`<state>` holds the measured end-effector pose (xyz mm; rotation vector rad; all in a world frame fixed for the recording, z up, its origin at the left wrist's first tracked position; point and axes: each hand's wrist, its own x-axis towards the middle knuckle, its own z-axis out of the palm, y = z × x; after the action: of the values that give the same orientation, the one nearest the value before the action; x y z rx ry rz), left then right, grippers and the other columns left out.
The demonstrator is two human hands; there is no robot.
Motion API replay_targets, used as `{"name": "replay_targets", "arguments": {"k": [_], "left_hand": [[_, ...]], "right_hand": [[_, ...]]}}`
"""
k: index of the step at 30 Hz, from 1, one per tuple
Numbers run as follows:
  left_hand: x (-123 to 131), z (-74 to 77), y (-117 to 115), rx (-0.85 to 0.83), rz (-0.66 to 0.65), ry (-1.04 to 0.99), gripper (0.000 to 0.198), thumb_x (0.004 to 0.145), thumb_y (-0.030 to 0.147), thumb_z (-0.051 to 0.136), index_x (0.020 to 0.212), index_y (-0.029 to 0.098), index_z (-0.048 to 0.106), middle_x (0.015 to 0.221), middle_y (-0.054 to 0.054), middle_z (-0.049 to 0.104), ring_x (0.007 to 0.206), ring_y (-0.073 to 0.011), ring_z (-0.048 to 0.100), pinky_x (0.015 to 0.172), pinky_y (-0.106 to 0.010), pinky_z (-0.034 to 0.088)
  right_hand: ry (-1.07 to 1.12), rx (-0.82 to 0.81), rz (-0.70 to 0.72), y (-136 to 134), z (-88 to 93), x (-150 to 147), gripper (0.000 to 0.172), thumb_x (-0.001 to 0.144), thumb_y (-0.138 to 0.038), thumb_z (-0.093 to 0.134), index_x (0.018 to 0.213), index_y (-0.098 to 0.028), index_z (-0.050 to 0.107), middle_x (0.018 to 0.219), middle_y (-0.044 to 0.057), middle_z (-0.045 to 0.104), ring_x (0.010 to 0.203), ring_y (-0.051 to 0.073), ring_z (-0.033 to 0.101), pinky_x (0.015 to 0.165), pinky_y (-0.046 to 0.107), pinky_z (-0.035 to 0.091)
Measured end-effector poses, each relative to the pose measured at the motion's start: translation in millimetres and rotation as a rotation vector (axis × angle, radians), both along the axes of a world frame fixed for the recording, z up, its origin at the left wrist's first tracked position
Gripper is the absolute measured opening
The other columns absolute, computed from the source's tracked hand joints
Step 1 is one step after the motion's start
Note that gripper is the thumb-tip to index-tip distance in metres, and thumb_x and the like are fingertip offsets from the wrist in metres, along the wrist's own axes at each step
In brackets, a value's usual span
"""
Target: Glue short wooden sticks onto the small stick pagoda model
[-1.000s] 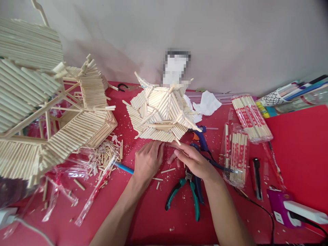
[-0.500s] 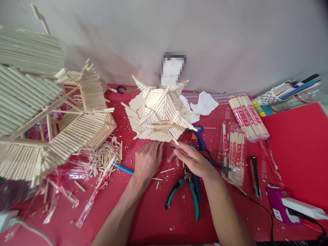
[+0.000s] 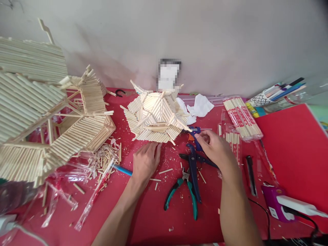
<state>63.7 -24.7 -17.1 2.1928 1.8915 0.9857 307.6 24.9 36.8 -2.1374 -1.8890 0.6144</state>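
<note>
stick model sits beyond the left hand, left of the right hand; whether the hands grip, i cannot tell.

The fingertips of the left hand are hidden under the front edge of the smaller stick model, so it cannot be told what they hold. The right hand covers a part of the blue glue gun, and whether it touches it is not clear. The same hand also hides the lower part of one chopstick pack. The large stick building is cut by the left edge, the red board by the right one. The phone-like object is blurred into small squares
</note>
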Motion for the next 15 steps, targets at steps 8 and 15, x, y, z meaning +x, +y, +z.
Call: {"name": "replay_targets", "arguments": {"k": [8,15], "left_hand": [[0,0.0,0,-0.016,0.011,-0.002,0.023,0.098,0.027,0.054,0.083,0.018,0.069,0.073,-0.004,0.074,0.064,-0.0142,0.066,0.057,-0.025,0.042],[-1,1.0,1,-0.007,0.020,0.000,0.023,0.098,0.028,0.055,0.085,0.018,0.070,0.074,-0.003,0.075,0.065,-0.0141,0.067,0.057,-0.024,0.041]], "right_hand": [[-0.289,-0.095,0.023,22,-22.3,7,0.047,0.091,-0.063,0.052,0.100,-0.018,0.062,0.081,0.009,0.070,0.076,0.027,0.065,0.060,0.030,0.033],[-0.181,-0.120,0.087,18,-28.0,15,0.041,0.093,-0.060,0.048,0.083,-0.022,0.060,0.075,0.007,0.068,0.071,0.025,0.063,0.057,0.030,0.030]]}}
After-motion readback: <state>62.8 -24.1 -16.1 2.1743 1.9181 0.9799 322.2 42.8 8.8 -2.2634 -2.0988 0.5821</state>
